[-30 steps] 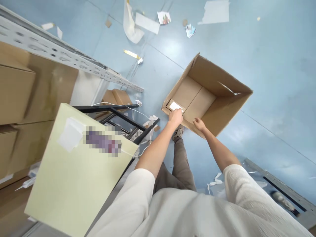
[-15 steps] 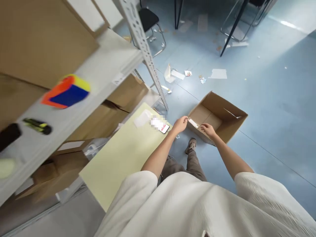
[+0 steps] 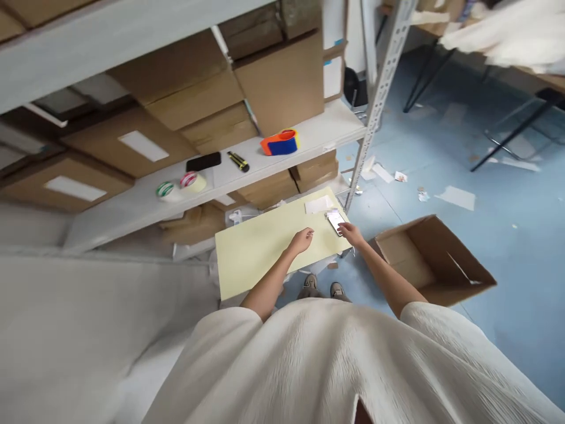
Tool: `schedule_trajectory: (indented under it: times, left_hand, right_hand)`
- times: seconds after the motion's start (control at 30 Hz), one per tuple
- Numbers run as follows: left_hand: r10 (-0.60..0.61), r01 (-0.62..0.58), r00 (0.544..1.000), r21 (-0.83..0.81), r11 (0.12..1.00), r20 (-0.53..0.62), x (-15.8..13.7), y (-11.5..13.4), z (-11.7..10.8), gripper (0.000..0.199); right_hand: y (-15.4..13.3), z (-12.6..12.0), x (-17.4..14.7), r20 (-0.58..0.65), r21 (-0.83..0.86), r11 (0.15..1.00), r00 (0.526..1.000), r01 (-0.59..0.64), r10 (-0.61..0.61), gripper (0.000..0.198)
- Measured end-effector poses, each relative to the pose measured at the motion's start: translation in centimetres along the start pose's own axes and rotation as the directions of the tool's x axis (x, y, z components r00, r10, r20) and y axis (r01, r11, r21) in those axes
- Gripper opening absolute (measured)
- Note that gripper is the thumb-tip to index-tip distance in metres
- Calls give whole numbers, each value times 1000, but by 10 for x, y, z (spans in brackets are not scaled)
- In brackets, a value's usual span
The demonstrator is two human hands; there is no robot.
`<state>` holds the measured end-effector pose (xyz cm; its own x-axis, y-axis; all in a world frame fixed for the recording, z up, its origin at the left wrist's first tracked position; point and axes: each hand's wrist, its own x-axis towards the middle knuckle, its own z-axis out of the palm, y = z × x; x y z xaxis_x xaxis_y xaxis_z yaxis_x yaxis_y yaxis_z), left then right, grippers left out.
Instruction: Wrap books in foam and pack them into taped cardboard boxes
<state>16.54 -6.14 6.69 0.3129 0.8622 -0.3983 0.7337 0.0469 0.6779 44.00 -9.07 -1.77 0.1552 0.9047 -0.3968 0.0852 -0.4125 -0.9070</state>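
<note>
My left hand (image 3: 302, 241) is above the pale yellow tabletop (image 3: 251, 253), its fingers curled together; whether anything small is pinched in them I cannot make out. At the table's right end, my right hand (image 3: 352, 234) has its fingers closed on the lower edge of a phone (image 3: 336, 223) with a lit white screen. A white sheet (image 3: 318, 204) lies flat just left of the phone. On the floor to the right of my right forearm stands an open cardboard box (image 3: 435, 259), partly hidden by that arm.
Behind the table, a grey shelf (image 3: 247, 181) carries tape rolls (image 3: 193, 182), a dark phone-like slab (image 3: 203, 162), a yellow-black box cutter (image 3: 239, 161) and an orange-blue-yellow object (image 3: 281, 143). Cardboard boxes (image 3: 282, 82) fill the shelving. A metal post (image 3: 380, 88) rises at its right end. Paper scraps (image 3: 457, 198) litter the floor.
Both hands have left the cardboard box and moved over the table; my right hand has come to the phone. The view has turned left, showing more of the shelf.
</note>
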Motion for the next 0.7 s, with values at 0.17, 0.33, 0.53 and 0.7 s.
schedule_trajectory:
  times: [0.17,0.33,0.53,0.7]
  left_hand:
    - [-124,120,979,-40,992,-160,-53,-22,4,31]
    - [-216,185,943,-139,973,-254,-109,-41,18,28]
    - [-371,283,843,-266,921,-389,-174,-79,24,30]
    - [-478,334,767,-371,866,-427,-235,-117,39,38]
  right_hand:
    - [-16,45,-3,281,-130,988,959,87,-48,40]
    - [-29,79,-13,488,-219,962,872,165,-39,36]
    - [-41,139,-29,651,-261,928,758,266,-34,35]
    - [-35,200,-54,767,-274,907,641,319,6,35]
